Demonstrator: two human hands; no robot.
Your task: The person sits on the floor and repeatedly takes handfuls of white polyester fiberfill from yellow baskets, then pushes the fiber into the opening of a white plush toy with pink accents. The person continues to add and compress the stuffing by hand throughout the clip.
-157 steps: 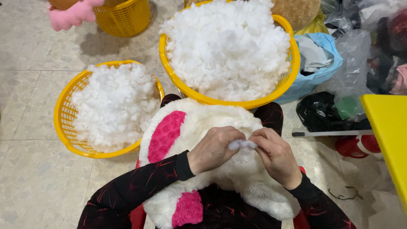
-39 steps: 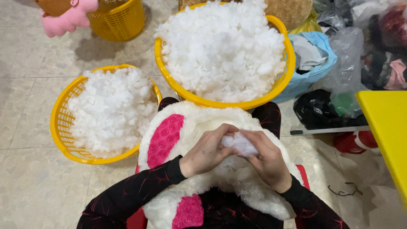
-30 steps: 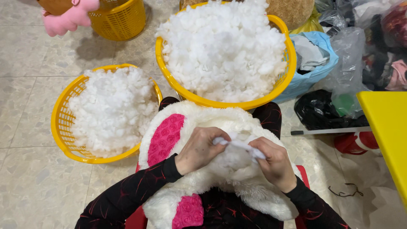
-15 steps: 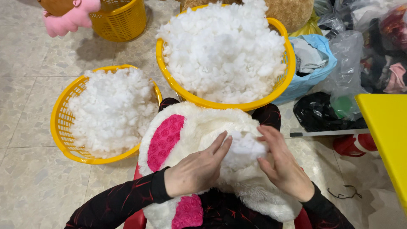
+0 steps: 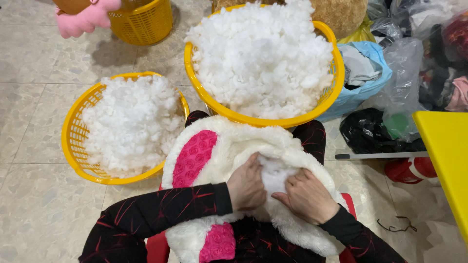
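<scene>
A person sits with a white fluffy plush toy point(image 5: 273, 146) on the lap. The toy has bright pink patches point(image 5: 194, 157). Both hands press a clump of white stuffing point(image 5: 274, 175) into an opening in the toy. The left hand point(image 5: 247, 186) lies flat and loosely open on the fur, its fingertips touching the stuffing. The right hand point(image 5: 307, 196) is curled a little, its fingers pushing on the stuffing from the other side. Just past the toy stands a big yellow basket point(image 5: 321, 104) heaped with stuffing. A smaller yellow basket point(image 5: 73, 146) of stuffing sits on the floor point(image 5: 34, 97) to the left.
</scene>
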